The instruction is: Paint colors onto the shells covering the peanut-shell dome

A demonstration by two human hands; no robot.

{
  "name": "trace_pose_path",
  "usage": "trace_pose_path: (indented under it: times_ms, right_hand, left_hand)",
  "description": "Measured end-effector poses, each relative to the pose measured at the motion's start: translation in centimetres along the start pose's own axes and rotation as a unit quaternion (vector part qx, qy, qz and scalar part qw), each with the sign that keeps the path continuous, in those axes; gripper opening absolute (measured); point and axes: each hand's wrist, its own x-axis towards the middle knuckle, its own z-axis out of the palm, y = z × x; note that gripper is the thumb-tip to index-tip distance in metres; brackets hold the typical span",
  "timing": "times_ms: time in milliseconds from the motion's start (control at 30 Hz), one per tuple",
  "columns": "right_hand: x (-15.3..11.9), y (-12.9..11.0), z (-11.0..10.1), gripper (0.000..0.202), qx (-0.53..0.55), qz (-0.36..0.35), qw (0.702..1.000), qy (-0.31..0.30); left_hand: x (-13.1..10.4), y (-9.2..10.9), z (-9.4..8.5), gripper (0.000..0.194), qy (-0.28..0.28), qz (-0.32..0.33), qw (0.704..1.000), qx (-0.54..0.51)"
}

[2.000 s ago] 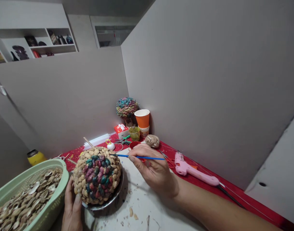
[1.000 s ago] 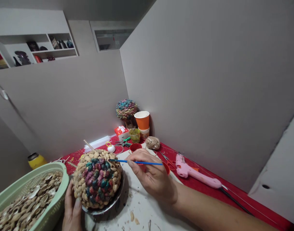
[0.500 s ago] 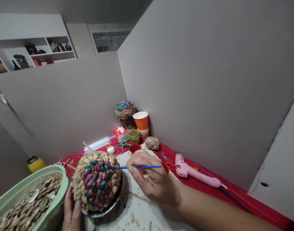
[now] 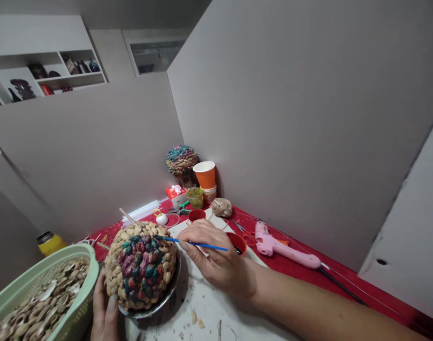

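Note:
A blue paintbrush (image 4: 205, 246) is pinched in my right hand (image 4: 211, 255), its dark tip touching the upper part of a ball covered in nut shells (image 4: 113, 265). Teal, purple and red paint coats the shells on the ball's front; those around them are bare tan. The ball rests in a shallow metal bowl (image 4: 155, 311). My left hand (image 4: 104, 312) grips the ball's lower left side, thumb near the bowl's rim; its other fingertips are partly hidden. Behind my right hand is a red cup of dark liquid (image 4: 238, 241), partly covered by the hand.
A green basket (image 4: 90, 279) of loose shells stands at the left, beside a yellow jar (image 4: 51, 244). Toward the back are a painted shell tree (image 4: 181, 160), orange paper cups (image 4: 205, 177) and a twine ball (image 4: 221, 207). Scissors (image 4: 247, 234) and a pink glue gun (image 4: 283, 248) lie right.
My right hand has shifted slightly left, bringing the brush tip from the painted area's right edge to its upper edge. My left hand still holds the ball. The whole view has shifted slightly.

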Motion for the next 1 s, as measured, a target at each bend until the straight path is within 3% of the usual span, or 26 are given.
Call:
trace_pose_path:
  times_ms: [233, 533, 1000]
  right_hand:
    - [0.7, -1.1, -1.3, 0.013, -0.017, -0.010, 1.000, -0.012]
    - [0.2, -0.1, -0.6, 0.013, -0.038, -0.007, 0.999, 0.011]
    - [0.6, -0.6, -1.1, 0.013, -0.028, -0.023, 0.999, 0.017]
  left_hand:
    - [0.9, -1.6, -0.3, 0.073, -0.008, 0.015, 1.000, 0.002]
    - [0.7, -0.2, 0.4, 0.082, 0.000, 0.003, 0.999, -0.041]
    - [1.4, -0.6, 0.6, 0.082, 0.025, 0.035, 0.996, -0.082]
